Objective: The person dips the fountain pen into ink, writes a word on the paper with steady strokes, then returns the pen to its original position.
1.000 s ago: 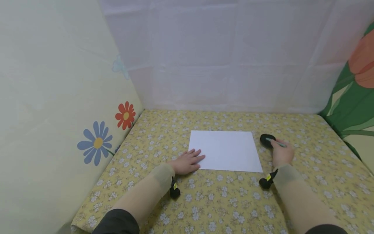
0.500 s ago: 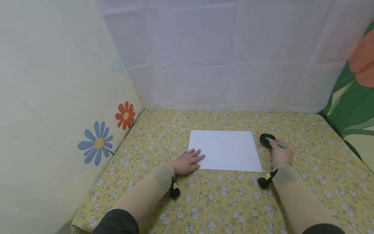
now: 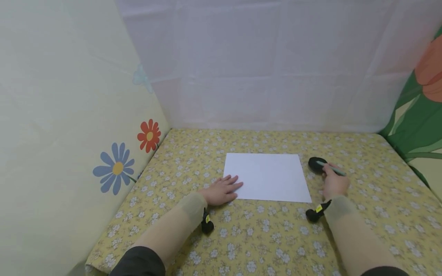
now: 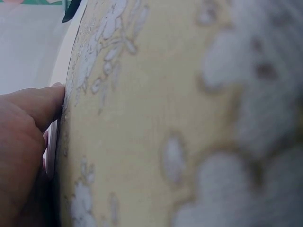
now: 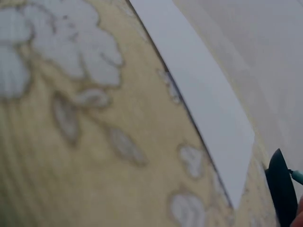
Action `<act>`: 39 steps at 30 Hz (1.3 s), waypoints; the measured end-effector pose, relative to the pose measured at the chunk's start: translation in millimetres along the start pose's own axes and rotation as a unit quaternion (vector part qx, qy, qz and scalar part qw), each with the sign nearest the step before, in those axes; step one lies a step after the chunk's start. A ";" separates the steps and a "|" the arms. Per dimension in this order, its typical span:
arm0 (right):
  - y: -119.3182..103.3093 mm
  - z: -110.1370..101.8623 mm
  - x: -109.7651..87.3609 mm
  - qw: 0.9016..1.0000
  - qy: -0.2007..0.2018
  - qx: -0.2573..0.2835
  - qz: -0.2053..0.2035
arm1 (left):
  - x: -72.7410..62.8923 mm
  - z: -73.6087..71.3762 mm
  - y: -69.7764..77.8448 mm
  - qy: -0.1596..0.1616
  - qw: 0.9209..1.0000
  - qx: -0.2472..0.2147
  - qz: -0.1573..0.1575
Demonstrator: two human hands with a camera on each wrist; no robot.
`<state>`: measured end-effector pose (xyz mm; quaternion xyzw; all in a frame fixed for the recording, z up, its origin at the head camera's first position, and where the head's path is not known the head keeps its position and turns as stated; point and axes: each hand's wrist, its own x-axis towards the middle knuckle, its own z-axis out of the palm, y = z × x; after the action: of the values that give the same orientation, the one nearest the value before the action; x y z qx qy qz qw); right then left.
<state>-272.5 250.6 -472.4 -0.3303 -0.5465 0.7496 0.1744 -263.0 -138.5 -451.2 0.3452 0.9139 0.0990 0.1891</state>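
My left hand [image 3: 220, 191] lies flat, fingers spread, over the lower left corner of a blank white sheet of paper [image 3: 271, 177]. Its thumb side shows in the left wrist view against the cloth. Off the sheet's right side, my right hand [image 3: 335, 186] pinches a slim pale green pen-like stick [image 3: 337, 171]. The dark tip points at a small black round dish [image 3: 313, 167]; whether they touch I cannot tell. In the right wrist view, the stick [image 5: 298, 177] and black dish [image 5: 283, 191] appear at the lower right, and most of that hand is out of frame.
A yellow flowered cloth [image 3: 266, 234] covers the table. White fabric [image 3: 241, 69] hangs behind it, with flower-printed panels at the left [image 3: 62, 134] and right. Small black devices are strapped at both wrists.
The stick in my right hand has tilted and shifted slightly, its rear end now farther right. My left hand keeps its place on the paper. The whole head view has drifted a little.
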 end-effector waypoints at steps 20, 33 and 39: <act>-8.3 20.3 -42.2 0.985 -0.133 -0.068 -0.081 | -0.6 0.6 -1.9 -0.001 1.000 -0.012 0.001; 3.1 47.9 -60.0 0.973 -0.216 -0.053 -0.063 | -1.1 -0.4 -0.3 -0.006 1.000 -0.010 0.001; 9.3 60.3 -64.7 0.954 -0.289 -0.056 -0.056 | -0.9 0.2 -0.5 -0.005 1.000 -0.012 0.000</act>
<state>-266.3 164.7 -450.3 -0.0777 -0.6323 0.7701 0.0320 -262.6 -139.5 -451.2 0.3433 0.9117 0.1080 0.1980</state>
